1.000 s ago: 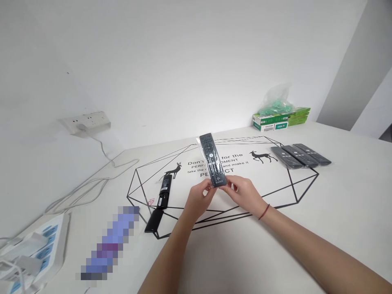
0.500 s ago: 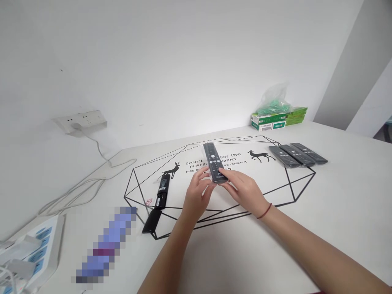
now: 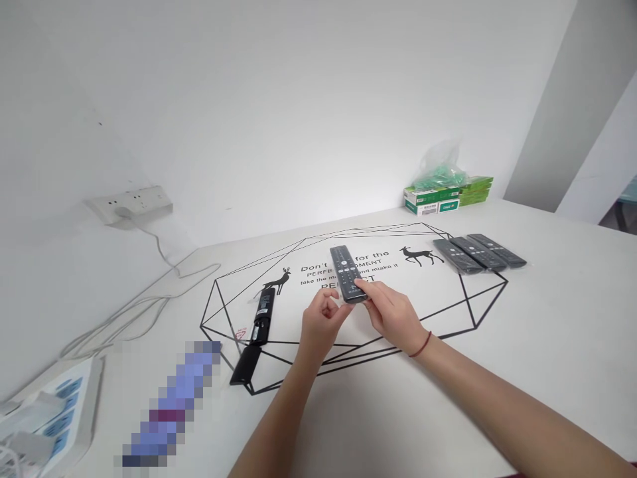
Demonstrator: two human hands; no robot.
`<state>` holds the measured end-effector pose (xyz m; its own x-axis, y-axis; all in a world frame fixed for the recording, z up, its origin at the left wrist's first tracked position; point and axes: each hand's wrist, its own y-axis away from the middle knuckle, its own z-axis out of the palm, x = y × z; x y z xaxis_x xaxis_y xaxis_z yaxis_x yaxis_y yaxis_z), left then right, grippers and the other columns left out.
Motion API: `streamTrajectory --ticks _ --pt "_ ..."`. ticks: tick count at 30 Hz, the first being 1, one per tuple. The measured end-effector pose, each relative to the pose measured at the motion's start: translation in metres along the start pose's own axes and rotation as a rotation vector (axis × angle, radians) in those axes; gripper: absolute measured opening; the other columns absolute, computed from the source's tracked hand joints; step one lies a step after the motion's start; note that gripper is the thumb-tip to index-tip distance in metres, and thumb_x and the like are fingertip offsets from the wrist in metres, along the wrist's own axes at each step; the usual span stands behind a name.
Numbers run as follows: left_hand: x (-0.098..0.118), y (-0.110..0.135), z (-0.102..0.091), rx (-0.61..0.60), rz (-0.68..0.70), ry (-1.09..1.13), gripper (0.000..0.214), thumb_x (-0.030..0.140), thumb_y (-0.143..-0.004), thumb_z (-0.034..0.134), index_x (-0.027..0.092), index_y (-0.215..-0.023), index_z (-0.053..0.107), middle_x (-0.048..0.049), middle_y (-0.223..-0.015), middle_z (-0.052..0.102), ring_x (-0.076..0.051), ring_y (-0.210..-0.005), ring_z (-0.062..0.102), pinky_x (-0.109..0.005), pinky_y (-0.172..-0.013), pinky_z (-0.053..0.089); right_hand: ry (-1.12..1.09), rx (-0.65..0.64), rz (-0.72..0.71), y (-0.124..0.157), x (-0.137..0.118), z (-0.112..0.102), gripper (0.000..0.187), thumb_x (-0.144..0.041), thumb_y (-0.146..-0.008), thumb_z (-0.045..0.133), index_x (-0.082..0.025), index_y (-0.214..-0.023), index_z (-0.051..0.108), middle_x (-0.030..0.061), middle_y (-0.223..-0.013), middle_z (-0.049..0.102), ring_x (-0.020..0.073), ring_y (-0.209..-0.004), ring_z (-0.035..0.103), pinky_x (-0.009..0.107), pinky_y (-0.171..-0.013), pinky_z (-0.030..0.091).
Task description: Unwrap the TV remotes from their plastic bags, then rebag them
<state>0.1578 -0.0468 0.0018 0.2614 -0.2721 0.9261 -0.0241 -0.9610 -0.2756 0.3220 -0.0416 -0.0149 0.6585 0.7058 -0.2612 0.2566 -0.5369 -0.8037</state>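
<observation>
A black remote control (image 3: 345,264) is held up over the middle of the table, buttons facing up and its far end pointing away from me. My right hand (image 3: 393,312) grips its near end, thumb on top by the lower buttons and fingers underneath. At the near left corner, my left hand (image 3: 322,322) is closed, fingers curled and thumb against the remote's end; some clear film seems to show there. To the left lies another remote (image 3: 265,305), back up, its battery compartment uncovered. Its black cover (image 3: 245,366) rests just below it.
Three remotes in clear wrap (image 3: 478,253) lie side by side at right. Green and white boxes (image 3: 432,196) with a plastic bag (image 3: 440,166) stand by the wall. A power strip (image 3: 74,405), cables (image 3: 149,299) and a pixelated blue item (image 3: 174,398) are at left.
The held remote has come slightly lower and nearer to me. My left fingers have curled in more and drawn back from its side, while my right hand keeps its grip.
</observation>
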Motion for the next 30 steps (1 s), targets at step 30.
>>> streamTrajectory --ticks 30 --pt "-0.009 -0.008 0.002 -0.048 -0.204 0.241 0.04 0.044 -0.068 0.07 0.019 -0.088 0.046 -0.0041 -0.087 0.069 -0.013 -0.068 0.061 -0.024 -0.06 0.047 -0.885 -0.34 0.751 -0.004 0.002 0.013 0.038 -0.052 -0.08 0.056 -0.015 -0.082 0.067 0.0039 -0.075 0.064 0.0147 -0.069 0.057 0.026 -0.059 0.047"
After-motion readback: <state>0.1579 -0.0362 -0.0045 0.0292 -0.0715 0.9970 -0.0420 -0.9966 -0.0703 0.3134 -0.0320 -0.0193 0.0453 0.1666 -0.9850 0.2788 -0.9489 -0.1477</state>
